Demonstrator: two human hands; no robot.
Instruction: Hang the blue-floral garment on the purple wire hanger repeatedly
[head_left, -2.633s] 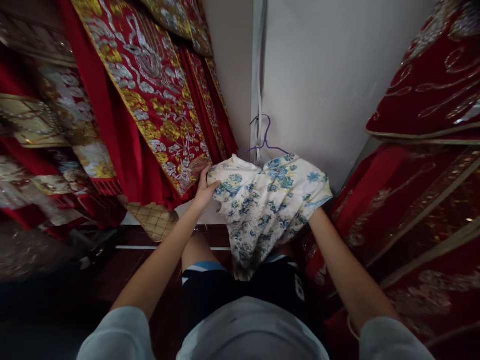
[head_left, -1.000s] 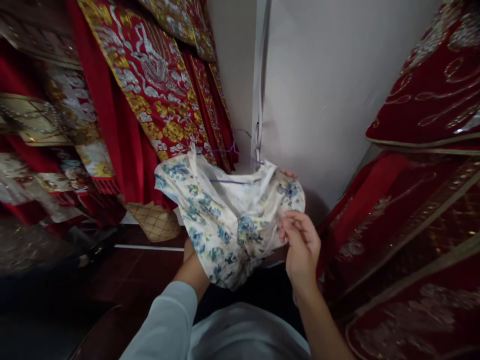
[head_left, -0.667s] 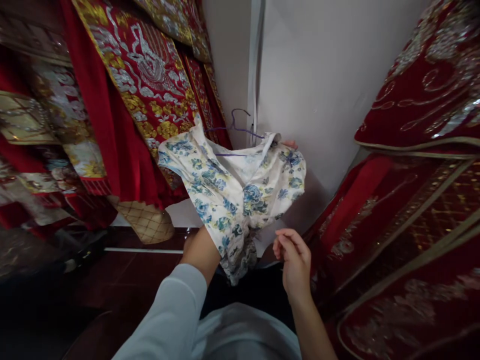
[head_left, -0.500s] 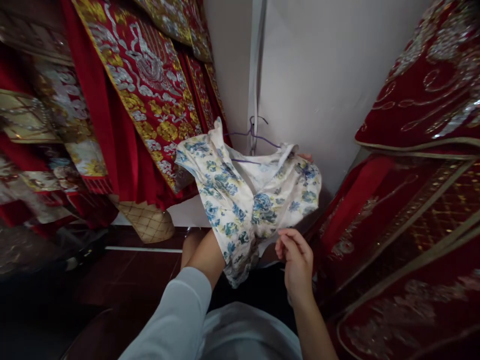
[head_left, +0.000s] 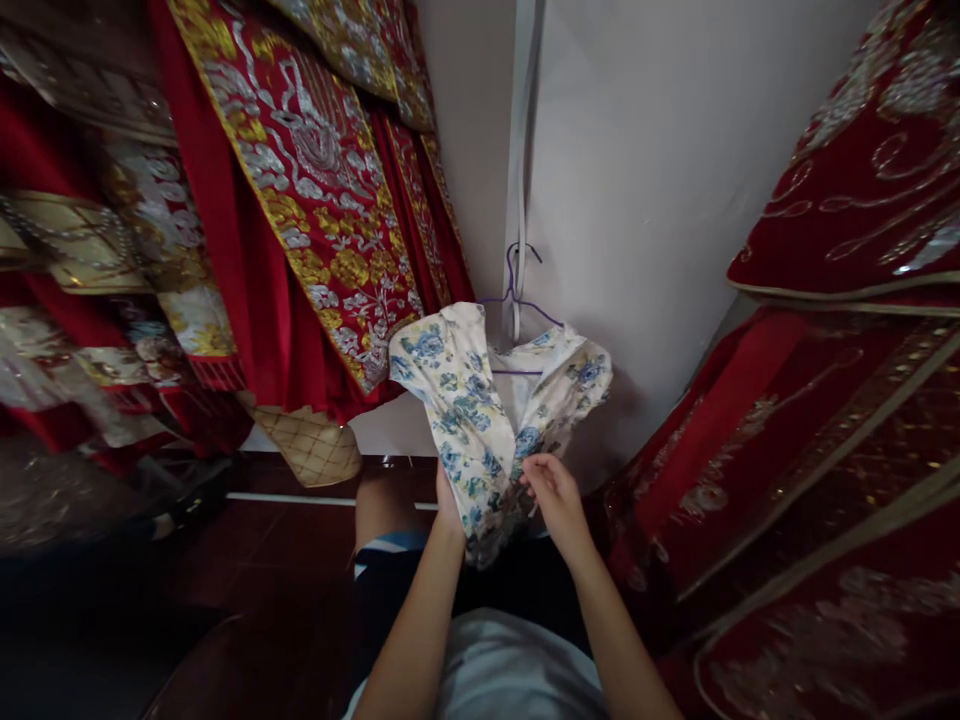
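A white blouse (head_left: 474, 400) with blue and green flowers hangs on a purple wire hanger (head_left: 512, 296), its V-neck facing me. The hanger's hook is up against a pale vertical strip on the wall. My left hand (head_left: 448, 497) is at the blouse's lower left side, with most of its fingers hidden behind the cloth. My right hand (head_left: 551, 487) is closed in a pinch on the blouse's front edge, just below the neckline.
Red embroidered garments with gold and silver patterns (head_left: 322, 180) hang at the left. More dark red beaded garments (head_left: 832, 200) stand close on the right. Behind the blouse is a pale wall (head_left: 637, 150); dark red tiles (head_left: 262, 540) cover the floor.
My left hand has come out from under the blouse to its lower left side. My right hand has moved left onto the front edge. The blouse's shoulders have settled onto the hanger.
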